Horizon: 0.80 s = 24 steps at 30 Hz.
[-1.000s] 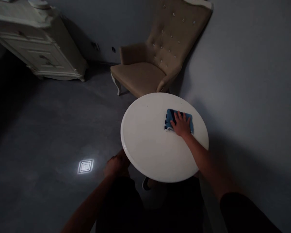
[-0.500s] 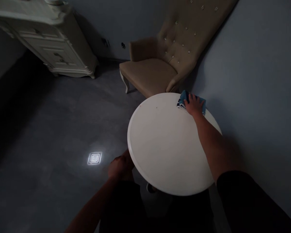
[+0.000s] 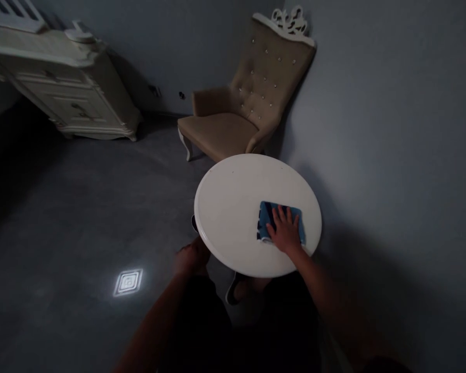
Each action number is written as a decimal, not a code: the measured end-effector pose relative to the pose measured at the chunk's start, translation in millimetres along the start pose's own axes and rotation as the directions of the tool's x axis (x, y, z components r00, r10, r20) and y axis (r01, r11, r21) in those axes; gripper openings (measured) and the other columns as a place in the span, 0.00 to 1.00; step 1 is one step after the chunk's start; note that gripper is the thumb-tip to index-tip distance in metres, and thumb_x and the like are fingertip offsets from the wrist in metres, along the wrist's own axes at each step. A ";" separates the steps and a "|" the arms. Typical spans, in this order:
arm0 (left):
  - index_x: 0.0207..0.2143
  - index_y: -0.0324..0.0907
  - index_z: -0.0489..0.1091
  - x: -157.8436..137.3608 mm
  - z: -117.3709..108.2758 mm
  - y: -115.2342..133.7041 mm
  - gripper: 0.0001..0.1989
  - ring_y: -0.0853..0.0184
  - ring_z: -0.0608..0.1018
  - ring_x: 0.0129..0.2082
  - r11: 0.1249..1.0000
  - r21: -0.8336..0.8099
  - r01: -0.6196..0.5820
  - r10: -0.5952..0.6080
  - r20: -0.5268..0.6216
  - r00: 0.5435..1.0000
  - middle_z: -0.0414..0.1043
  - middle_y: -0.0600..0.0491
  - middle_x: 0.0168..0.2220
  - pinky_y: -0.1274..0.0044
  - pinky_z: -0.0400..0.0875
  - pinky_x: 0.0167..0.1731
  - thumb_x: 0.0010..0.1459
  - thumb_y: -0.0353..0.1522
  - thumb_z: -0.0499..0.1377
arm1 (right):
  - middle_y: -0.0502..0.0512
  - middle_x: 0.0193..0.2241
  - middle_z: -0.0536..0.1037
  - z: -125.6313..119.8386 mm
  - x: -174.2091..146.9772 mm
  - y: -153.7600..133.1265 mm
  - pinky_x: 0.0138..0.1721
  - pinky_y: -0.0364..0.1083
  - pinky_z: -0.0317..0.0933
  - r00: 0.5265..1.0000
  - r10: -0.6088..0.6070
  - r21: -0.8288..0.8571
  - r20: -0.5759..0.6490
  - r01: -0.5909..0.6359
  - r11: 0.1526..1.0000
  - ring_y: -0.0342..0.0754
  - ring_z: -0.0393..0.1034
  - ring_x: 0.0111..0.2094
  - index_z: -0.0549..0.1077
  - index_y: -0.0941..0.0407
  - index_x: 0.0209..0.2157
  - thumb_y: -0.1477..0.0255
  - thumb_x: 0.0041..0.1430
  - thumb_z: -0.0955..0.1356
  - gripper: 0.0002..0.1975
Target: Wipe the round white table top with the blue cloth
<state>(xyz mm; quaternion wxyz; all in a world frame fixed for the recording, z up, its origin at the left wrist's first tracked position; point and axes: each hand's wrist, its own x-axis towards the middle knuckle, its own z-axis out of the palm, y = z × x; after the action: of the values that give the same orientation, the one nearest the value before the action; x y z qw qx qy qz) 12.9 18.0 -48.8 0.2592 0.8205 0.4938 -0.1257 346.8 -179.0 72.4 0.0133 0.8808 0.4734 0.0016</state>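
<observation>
A folded blue cloth (image 3: 264, 220) with dark patches and a white edge lies flat on a round white table (image 3: 233, 207), right of its middle. My right hand (image 3: 285, 230) presses down on it with the fingers spread, palm against the fabric. Down at the table's left front edge, my left hand (image 3: 190, 257) rests on my knee. Dim light hides its fingers, so I cannot make out how they lie. A few tiny specks show near the far rim of the tabletop.
Behind the table stands a tan tufted armchair (image 3: 221, 132). A cream cabinet (image 3: 81, 103) is at the far left. The grey wall (image 3: 392, 129) runs close along the table's right side. A bright square pattern (image 3: 128, 283) glows on the dark floor.
My right hand and the cloth have moved from the table's far right rim toward me. The view has shifted, bringing the armchair's carved top into sight. My left hand stays at the knee.
</observation>
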 end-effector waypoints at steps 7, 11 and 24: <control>0.56 0.31 0.85 -10.4 0.3 0.0 0.25 0.45 0.89 0.56 1.000 0.010 0.005 -0.005 -0.001 1.000 0.87 0.27 0.56 0.63 0.79 0.55 0.83 0.36 0.50 | 0.59 0.86 0.53 8.3 -134.3 -34.4 0.82 0.84 0.41 0.998 0.004 0.101 0.061 -0.011 0.995 0.79 0.43 0.86 0.67 0.49 0.83 0.51 0.78 0.66 0.39; 0.58 0.34 0.85 -13.9 -1.5 1.3 0.26 0.43 0.89 0.58 1.000 -0.001 -0.001 0.001 0.003 1.000 0.87 0.28 0.57 0.64 0.79 0.54 0.83 0.39 0.51 | 0.60 0.86 0.55 7.6 -129.3 -39.9 0.80 0.87 0.41 0.999 0.022 0.091 0.044 -0.026 0.996 0.81 0.44 0.86 0.67 0.47 0.83 0.52 0.77 0.67 0.39; 0.56 0.42 0.88 17.6 5.7 -17.4 0.33 0.46 0.89 0.56 0.994 -0.004 0.105 -0.104 0.062 0.993 0.89 0.36 0.56 0.66 0.79 0.49 0.83 0.47 0.45 | 0.63 0.88 0.46 -18.9 165.0 3.2 0.79 0.89 0.39 0.996 0.076 0.007 0.041 -0.077 0.997 0.82 0.39 0.86 0.54 0.53 0.88 0.44 0.84 0.53 0.44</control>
<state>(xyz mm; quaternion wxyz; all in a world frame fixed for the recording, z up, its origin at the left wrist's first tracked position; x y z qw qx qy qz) 6.4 34.6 -66.9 0.2705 0.7882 0.5283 -0.1627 440.2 -42.7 89.8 0.0192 0.8982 0.4389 -0.0178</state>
